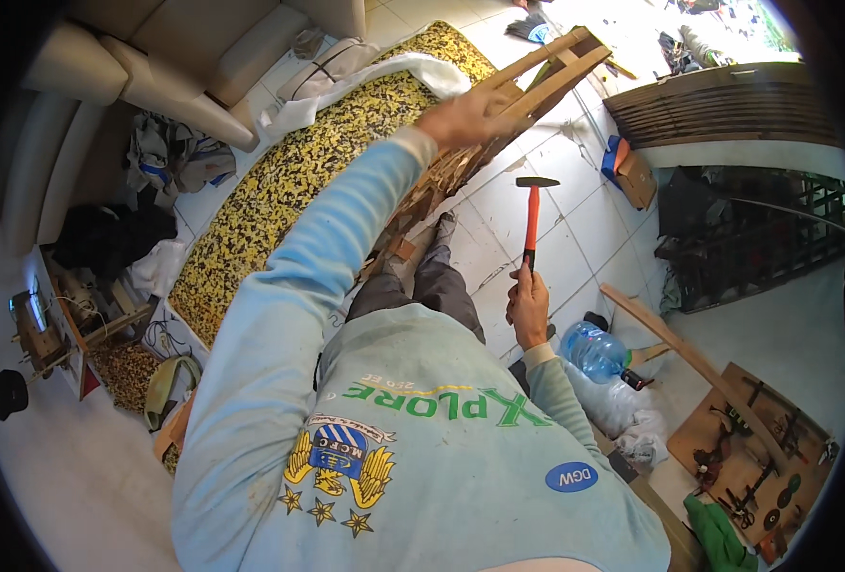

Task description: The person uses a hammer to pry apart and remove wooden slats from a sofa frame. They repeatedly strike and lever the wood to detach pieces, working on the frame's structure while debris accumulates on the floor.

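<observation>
Foam slab: a long yellow-and-black speckled foam mattress [279,181] is seen lying on the white tiled floor [575,219], its far end near the beige sofa [184,67] at the floor's upper left corner; a trip is risked if a step is taken backward onto it.

Wooden frame: a slatted frame of pale raw timber battens [527,81] is held tilted, its lower end down by the grey-trousered legs [432,281], its upper end raised toward the floor's far edge. A slide of its foot on the smooth tile is judged likely under a blow, since it is steadied at one point only.

Left hand: the left hand [465,114] is wrapped over the upper battens, fingers closed on the wood. It sits close to where a strike could land, so a pinched or struck finger is the main hazard.

Hammer: a small hammer with an orange handle and black steel head [532,214] is held upright above the tile, clear of the frame. A glancing hit could be caused by the frame's tilt.

Right hand: the right hand [527,305] is clenched around the handle's black lower end; held that low, control is reduced.

Bottle: a blue-tinted clear plastic water bottle [594,351] lies just beside the right elbow and could be knocked.
</observation>
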`<state>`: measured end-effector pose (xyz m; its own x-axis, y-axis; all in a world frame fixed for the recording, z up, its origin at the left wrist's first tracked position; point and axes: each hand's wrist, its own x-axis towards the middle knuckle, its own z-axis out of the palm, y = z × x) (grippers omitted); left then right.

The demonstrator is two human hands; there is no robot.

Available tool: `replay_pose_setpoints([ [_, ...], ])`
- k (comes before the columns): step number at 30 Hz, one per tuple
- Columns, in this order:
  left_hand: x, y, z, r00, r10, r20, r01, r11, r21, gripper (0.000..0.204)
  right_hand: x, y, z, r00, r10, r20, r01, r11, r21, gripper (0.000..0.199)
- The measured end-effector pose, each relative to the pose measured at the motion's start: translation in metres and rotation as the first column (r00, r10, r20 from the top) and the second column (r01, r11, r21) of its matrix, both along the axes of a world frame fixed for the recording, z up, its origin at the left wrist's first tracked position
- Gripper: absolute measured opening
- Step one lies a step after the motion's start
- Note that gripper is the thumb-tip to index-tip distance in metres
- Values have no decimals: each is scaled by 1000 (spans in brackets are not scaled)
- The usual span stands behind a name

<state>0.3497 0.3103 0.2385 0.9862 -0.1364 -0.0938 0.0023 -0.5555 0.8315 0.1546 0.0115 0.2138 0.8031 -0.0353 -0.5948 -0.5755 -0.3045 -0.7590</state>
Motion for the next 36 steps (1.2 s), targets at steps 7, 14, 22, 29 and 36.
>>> replay_pose_setpoints([
  [7,-174,24,-111,818,455,-351,-141,751,645,133,-25,2,-24,917,-141,-373,279,895,348,41],
  [14,-243,55,-151,822,432,-372,-62,717,694,138,-26,54,-167,367,-182,-912,929,125,349,32],
  [22,-238,48,-145,826,481,-292,-74,607,791,133,-11,47,-77,688,59,-723,610,493,620,27],
  [29,-198,-4,-146,798,588,-130,-497,765,410,83,-26,24,-107,464,-326,-824,874,321,365,27],
  [36,-184,0,-148,904,374,-205,-163,746,646,55,-25,31,-91,604,-104,-790,715,507,481,27],
])
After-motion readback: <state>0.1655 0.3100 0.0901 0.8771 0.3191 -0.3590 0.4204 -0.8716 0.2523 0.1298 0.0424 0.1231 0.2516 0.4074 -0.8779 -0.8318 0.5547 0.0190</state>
